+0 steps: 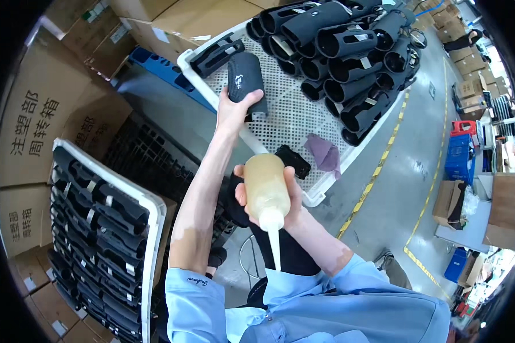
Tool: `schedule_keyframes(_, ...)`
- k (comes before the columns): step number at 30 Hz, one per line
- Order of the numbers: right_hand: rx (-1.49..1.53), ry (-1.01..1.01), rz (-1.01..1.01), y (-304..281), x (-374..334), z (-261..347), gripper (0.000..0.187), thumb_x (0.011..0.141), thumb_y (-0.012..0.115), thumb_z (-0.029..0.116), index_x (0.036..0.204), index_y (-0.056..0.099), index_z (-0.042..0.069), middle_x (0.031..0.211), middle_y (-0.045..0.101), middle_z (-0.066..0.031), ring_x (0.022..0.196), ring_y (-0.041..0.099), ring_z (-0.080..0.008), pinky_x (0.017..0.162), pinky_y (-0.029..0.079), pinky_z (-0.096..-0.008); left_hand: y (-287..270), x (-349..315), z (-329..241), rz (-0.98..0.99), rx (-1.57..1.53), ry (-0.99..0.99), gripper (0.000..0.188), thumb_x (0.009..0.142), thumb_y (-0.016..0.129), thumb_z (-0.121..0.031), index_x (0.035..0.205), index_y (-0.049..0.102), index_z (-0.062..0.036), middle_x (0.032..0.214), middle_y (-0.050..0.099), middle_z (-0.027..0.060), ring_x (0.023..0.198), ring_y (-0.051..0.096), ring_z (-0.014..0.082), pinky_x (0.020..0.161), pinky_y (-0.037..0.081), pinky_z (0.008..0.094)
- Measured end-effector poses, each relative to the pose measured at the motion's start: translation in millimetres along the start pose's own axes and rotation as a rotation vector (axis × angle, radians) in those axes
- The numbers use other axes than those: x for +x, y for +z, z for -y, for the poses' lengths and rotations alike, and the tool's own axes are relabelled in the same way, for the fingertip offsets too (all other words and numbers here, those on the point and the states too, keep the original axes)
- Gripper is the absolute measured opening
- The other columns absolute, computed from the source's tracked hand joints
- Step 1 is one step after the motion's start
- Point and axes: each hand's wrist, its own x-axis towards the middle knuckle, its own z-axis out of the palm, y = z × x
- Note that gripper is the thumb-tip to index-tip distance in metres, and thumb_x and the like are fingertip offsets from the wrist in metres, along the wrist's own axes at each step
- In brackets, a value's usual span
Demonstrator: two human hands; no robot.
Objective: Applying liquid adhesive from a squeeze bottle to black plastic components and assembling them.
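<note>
a black cylindrical housing (245, 74) is held in the left hand (234, 108), which is closed around its lower part: the thumb is laid across the near face, while most of the fingers are hidden behind. a small pale mark is seen on the housing's surface. it is held over the near left edge of a white perforated tray (286, 108); whether the tray is touched by it cannot be told.

a translucent, yellowish squeeze bottle (266, 180) is gripped in the right hand (293, 200), with fingers wrapped around both sides of its body. its tapered white nozzle (274, 243) is pointed toward the blue shirt (349, 303) worn by the person.

on the tray, a large stack of black cylindrical housings (343, 63) is heaped at the far right. a crumpled purple cloth (324, 153) is laid near the closest corner, with a black molded part (293, 161) just beside it, partly hidden by the bottle.

at the left, a second white tray (153, 228) is filled with rows of black housings (106, 228). cardboard boxes (46, 120) are stacked behind, and the floor (355, 191) at the right is marked with yellow-and-black striped tape (377, 171).
</note>
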Motion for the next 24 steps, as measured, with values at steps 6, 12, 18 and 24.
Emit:
schedule_keyframes(6,0.089,0.041,0.145,4.5,4.2,-7.7,0.087,0.093,0.064,0.057,0.152,0.028,0.003,0.124,0.056,-0.0293,0.082,0.068,-0.0324,0.060,0.057,-0.0401,-150.5,-129.4,-19.3,0.055,-1.057,0.082,0.086,0.088,0.070,-0.042,0.151,0.033,0.0039,0.139,0.051,0.0291,0.125,0.055,0.0423,0.106,0.046,0.0516)
schedule_keyframes(12,0.021,0.134,0.181,12.9,2.9,-26.8,0.080,0.096,0.060,0.056,0.152,0.027,0.008,0.126,0.055,-0.0209,0.064,0.057,-0.0250,0.051,0.045,-0.0347,-264.1,-294.9,-38.2,-0.064,-1.231,0.287,0.079,0.093,0.064,-0.041,0.153,0.033,0.0004,0.141,0.050,0.0303,0.130,0.052,0.0435,0.109,0.043,0.0586)
schedule_keyframes(18,-0.071,0.237,0.185,19.4,13.3,-52.0,0.078,0.097,0.058,0.057,0.152,0.028,0.010,0.127,0.056,-0.0177,0.061,0.057,-0.0211,0.051,0.044,-0.0314,-330.4,-401.9,-47.3,-0.589,-1.083,0.193,0.078,0.092,0.068,-0.043,0.149,0.037,0.0000,0.137,0.048,0.0256,0.127,0.053,0.0392,0.109,0.043,0.0582)
schedule_keyframes(24,-0.175,0.263,0.154,7.6,30.8,-63.9,0.072,0.100,0.055,0.054,0.151,0.031,0.007,0.132,0.055,-0.0148,0.062,0.056,-0.0151,0.054,0.047,-0.0288,-354.0,-463.0,-59.7,-0.927,-0.886,0.178,0.086,0.088,0.075,-0.041,0.146,0.031,0.0051,0.125,0.048,0.0230,0.116,0.058,0.0364,0.091,0.056,0.0476)
